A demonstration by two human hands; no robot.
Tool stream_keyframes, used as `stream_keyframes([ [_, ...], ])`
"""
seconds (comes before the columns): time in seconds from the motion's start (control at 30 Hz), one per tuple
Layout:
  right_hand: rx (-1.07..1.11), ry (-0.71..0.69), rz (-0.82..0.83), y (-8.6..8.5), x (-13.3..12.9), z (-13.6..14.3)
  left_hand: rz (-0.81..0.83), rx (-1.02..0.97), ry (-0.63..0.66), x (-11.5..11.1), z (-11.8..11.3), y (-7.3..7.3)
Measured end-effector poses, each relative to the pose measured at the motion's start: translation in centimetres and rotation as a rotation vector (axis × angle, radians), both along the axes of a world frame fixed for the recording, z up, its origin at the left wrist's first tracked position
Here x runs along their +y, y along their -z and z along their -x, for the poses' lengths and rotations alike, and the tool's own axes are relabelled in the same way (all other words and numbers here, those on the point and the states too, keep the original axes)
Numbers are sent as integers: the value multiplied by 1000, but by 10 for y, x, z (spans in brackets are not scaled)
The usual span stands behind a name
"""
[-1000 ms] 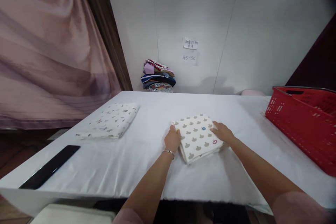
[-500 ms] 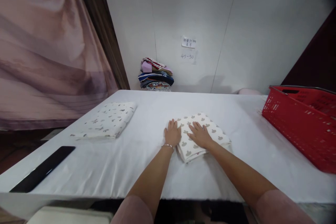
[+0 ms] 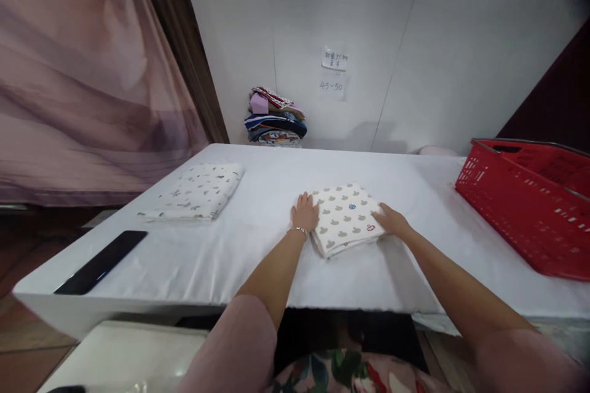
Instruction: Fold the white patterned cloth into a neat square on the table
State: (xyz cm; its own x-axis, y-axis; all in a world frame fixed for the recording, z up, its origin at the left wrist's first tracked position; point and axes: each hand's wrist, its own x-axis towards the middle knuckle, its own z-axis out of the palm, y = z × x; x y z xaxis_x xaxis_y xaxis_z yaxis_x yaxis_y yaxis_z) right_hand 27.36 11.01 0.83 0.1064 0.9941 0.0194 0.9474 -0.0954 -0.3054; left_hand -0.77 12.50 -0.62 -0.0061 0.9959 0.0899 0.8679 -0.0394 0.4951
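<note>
**Operator:** Where is the folded cloth (image 3: pixel 343 218)?
**Guide:** It lies on the tabletop (image 3: pixel 424 276), between your two hands. Its upper face is white with rows of grey motifs, plus one blue and one red motif. Layered edges show on the side nearest you.

**Operator:** State of my left hand (image 3: pixel 305 214)?
**Guide:** Fingers open and extended, laid against the left edge of the folded cloth. A bracelet (image 3: pixel 298 231) encircles that wrist.

**Operator:** And my right hand (image 3: pixel 391 221)?
**Guide:** It contacts the right edge of the folded cloth. Whether its fingers pinch the layers cannot be told from this view.

**Operator:** List the items to the left of the folded cloth.
**Guide:** A second cloth (image 3: pixel 196 191), white with small scattered prints, lies folded flat, well apart from it. A flat black slab (image 3: pixel 102 262) rests farther left and closer to you. Below the tabletop, also left, is a white case (image 3: pixel 124 353).

**Operator:** To the right?
**Guide:** A red basket (image 3: pixel 516 212) with perforated walls, well apart from the folded cloth.

**Operator:** Beyond it?
**Guide:** A stack of fabrics (image 3: pixel 276 120) stands behind and to the left, near the wall (image 3: pixel 350 0). Directly behind, two paper notes are mounted; the lower note (image 3: pixel 332 87) reads "45-50".
</note>
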Motion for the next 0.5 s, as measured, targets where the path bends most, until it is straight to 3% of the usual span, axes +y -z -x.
stream_keyframes([
  [0.17, 130, 9, -20, 11, -32, -2, -12, -116, 17, -13, 8, 1],
  [0.33, 48, -2, -38, 8, -46, 1, -57, -246, 30, -54, 14, 8],
  [0.43, -47, -104, -181, 4, -58, 20, -57, -310, -15, -78, 12, 9],
  [0.5, -80, -258, -241, 4, -72, 42, -60, -326, -33, -88, 10, 9],
])
